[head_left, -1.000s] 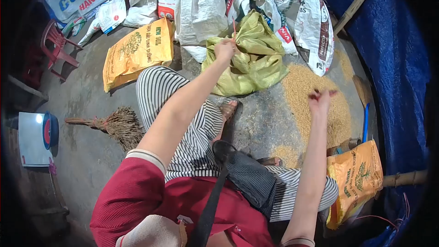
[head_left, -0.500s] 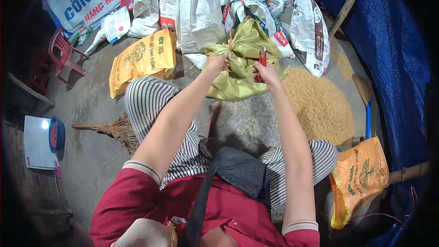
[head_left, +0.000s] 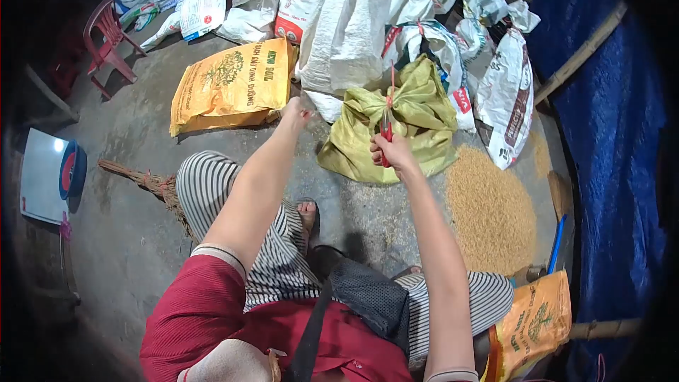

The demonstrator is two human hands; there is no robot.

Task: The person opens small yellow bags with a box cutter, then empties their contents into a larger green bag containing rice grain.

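Observation:
An olive-green sack slumps on the concrete floor in front of me, its neck gathered by a red tie whose end sticks upward. My right hand grips a red-handled tool like pliers, and its jaws point at the tied neck. Left of that sack, my left hand hovers near the corner of a flat orange sack. Its fingers are curled together and slightly blurred; I cannot tell what is in them.
A heap of golden grain lies to the right, beside a blue-handled tool. White sacks stand behind. At left are a red chair, a straw broom and a blue basin. Blue tarpaulin lines the right side.
My left hand has moved left, away from the sack's neck. My right hand has brought the red-handled tool leftward to the tie. The view has shifted too.

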